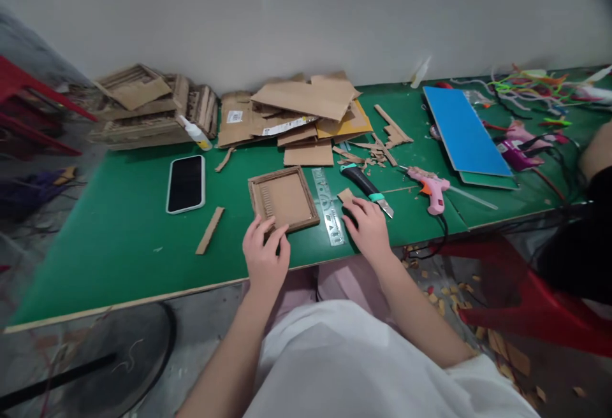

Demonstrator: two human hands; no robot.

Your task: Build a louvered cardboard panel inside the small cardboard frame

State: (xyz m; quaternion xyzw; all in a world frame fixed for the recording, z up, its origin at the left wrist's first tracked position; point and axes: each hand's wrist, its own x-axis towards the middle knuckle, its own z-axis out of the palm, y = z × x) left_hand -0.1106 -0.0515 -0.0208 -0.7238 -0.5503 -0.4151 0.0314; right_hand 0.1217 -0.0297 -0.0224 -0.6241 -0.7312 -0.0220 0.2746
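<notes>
A shallow square cardboard tray (287, 195) with raised edges lies on the green table; a corrugated strip shows inside along its left side. My left hand (266, 249) rests at its near left corner, fingers spread and touching the near edge. To the right, my right hand (369, 227) is low over the table, thumb apart from the fingers, with its fingertips at a small cardboard piece (345, 195). Between the hands lies a clear stencil ruler (327, 208). Just beyond my right hand is a utility knife (366, 185) with its blade out.
A pink glue gun (433, 190) with a cord lies right, near a blue board (468, 131). At left are a phone (186, 183), a cardboard strip (210, 230) and a glue bottle (197, 134). Cardboard sheets (306, 99) and stacked cardboard frames (143, 106) line the wall. Another person's arm (595, 157) is far right.
</notes>
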